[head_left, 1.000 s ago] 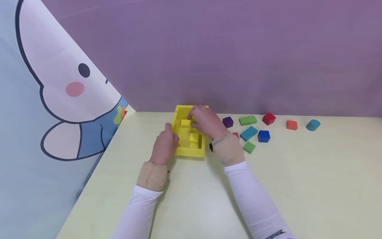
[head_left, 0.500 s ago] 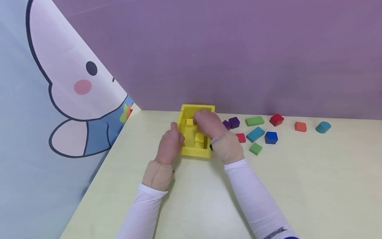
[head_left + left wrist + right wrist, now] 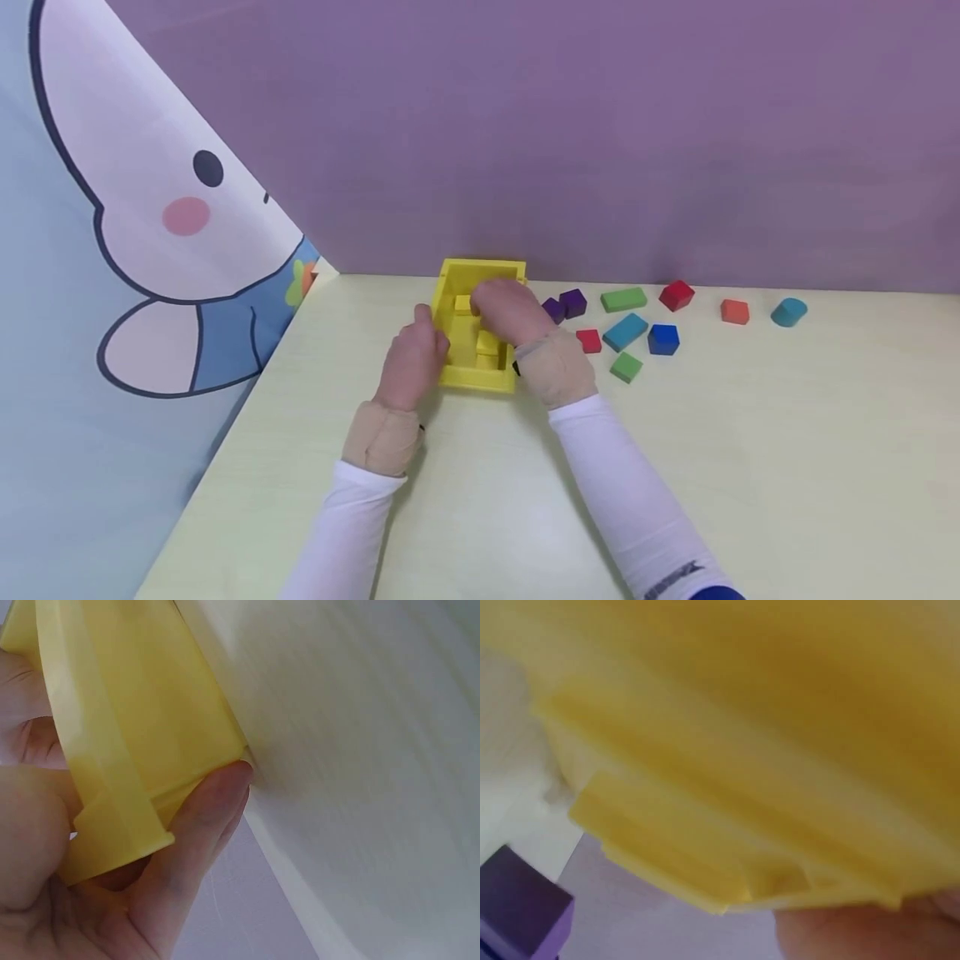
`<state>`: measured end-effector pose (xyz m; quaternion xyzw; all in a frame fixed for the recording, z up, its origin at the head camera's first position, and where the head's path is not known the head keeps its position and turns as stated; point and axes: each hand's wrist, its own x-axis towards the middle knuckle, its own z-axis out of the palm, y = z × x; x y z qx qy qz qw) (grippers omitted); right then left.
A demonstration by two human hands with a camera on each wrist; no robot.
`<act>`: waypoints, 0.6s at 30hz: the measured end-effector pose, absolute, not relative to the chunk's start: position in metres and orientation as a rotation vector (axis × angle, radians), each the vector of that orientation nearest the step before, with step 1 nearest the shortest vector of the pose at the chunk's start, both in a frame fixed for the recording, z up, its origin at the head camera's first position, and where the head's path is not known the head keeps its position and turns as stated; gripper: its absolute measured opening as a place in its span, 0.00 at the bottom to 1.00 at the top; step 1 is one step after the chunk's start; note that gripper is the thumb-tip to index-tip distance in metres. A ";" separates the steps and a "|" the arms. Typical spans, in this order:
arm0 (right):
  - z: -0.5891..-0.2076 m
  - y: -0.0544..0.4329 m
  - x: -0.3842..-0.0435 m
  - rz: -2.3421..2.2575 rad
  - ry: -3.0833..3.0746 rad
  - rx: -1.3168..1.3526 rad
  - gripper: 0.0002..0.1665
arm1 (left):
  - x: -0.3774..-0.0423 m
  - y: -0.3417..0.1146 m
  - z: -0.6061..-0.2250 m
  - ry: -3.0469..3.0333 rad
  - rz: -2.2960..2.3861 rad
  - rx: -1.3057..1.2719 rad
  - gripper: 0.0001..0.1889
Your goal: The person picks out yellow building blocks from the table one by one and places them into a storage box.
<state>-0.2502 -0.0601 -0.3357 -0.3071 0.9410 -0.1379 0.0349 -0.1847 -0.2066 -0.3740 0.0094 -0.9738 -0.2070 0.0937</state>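
A yellow open-topped box (image 3: 480,379) stands on the table with small yellow blocks inside, one block (image 3: 462,305) toward the back and another block (image 3: 487,342) near the right wall. My left hand (image 3: 411,360) grips the box's left side; in the left wrist view its fingers (image 3: 214,795) curl round the yellow wall. My right hand (image 3: 512,310) reaches over the right wall into the box, knuckles up. Its fingertips are hidden behind the hand, and I cannot tell what they hold. Yellow plastic fills most of the right wrist view, with part of the hand at the lower right.
Right of the box lie two purple cubes (image 3: 573,303), red blocks (image 3: 677,295), green blocks (image 3: 623,300), a light-blue block (image 3: 626,332), a dark blue cube (image 3: 663,339), an orange-red block (image 3: 735,312) and a blue cylinder (image 3: 789,312). A purple backdrop (image 3: 600,167) rises behind the table.
My right hand has dipped and shifted slightly left over the box, so its fingertips are now hidden. The second purple cube and the near red block have come into fuller view. The left hand keeps its grip.
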 end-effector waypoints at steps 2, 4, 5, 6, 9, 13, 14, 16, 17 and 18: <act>-0.338 -0.059 -0.250 -0.511 2.866 -0.997 0.11 | -0.186 -0.210 -0.375 -2.886 -0.616 0.022 0.10; -0.340 -0.058 -0.248 -0.617 2.855 -1.077 0.15 | -0.187 -0.213 -0.375 -2.882 -0.621 0.025 0.10; -0.341 -0.057 -0.246 -0.673 2.853 -1.119 0.16 | -0.188 -0.214 -0.375 -2.881 -0.619 0.024 0.10; -0.341 -0.056 -0.243 -0.729 2.857 -1.158 0.16 | -0.188 -0.216 -0.375 -2.878 -0.618 0.026 0.10; -0.342 -0.051 -0.234 -0.827 2.931 -1.264 0.16 | -0.190 -0.220 -0.374 -2.877 -0.628 0.038 0.11; -0.338 -0.039 -0.221 -0.856 3.055 -1.295 0.18 | -0.190 -0.225 -0.377 -2.896 -0.645 0.098 0.13; -0.337 -0.034 -0.219 -0.860 3.082 -1.283 0.18 | -0.190 -0.226 -0.377 -2.900 -0.647 0.117 0.14; -0.336 -0.023 -0.213 -0.879 3.125 -1.231 0.20 | -0.188 -0.228 -0.379 -2.908 -0.646 0.146 0.16; -0.336 -0.017 -0.211 -0.889 3.144 -1.204 0.20 | -0.188 -0.230 -0.380 -2.909 -0.644 0.155 0.18; -0.336 -0.010 -0.209 -0.895 3.162 -1.173 0.20 | -0.187 -0.231 -0.380 -2.909 -0.639 0.156 0.19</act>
